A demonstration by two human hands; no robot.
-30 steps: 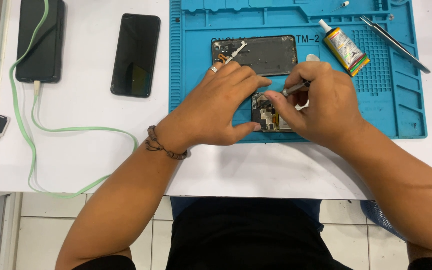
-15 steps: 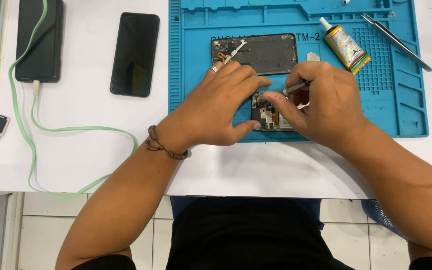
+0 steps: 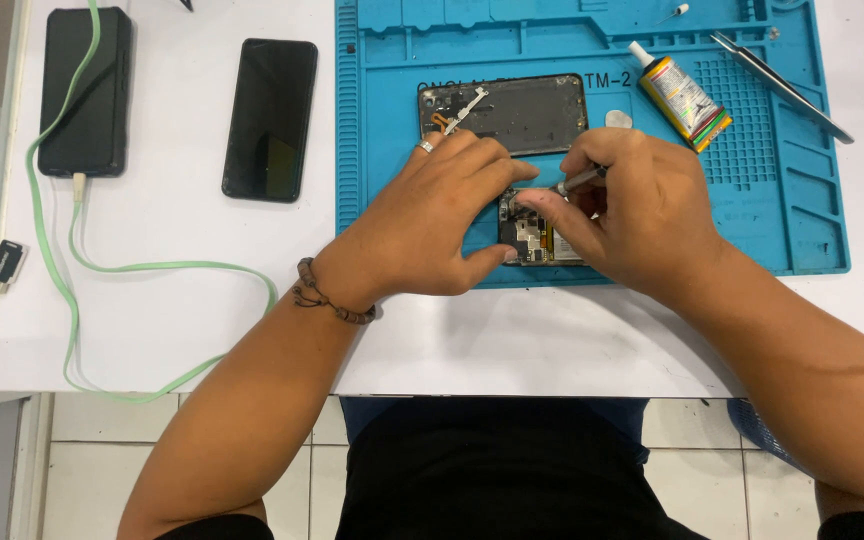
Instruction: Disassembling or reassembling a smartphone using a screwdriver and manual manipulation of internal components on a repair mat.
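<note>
Opened phone [image 3: 532,232] is staying put on the blue mat [image 3: 802,200]; your left hand [image 3: 432,220] keeps bracing it, right hand [image 3: 642,215] still pinching a slim metal tool [image 3: 580,182] over the board.

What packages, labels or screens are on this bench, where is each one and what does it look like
Smartphone: on the white table left of the blue mat, flat, dark screen up.
Power bank: far left, black slab with a green cable plugged in.
Glue tube: upper right of the mat, lying down, yellow multicoloured label, white nozzle.
Phone back panel: on the mat, dark rectangle.
</note>
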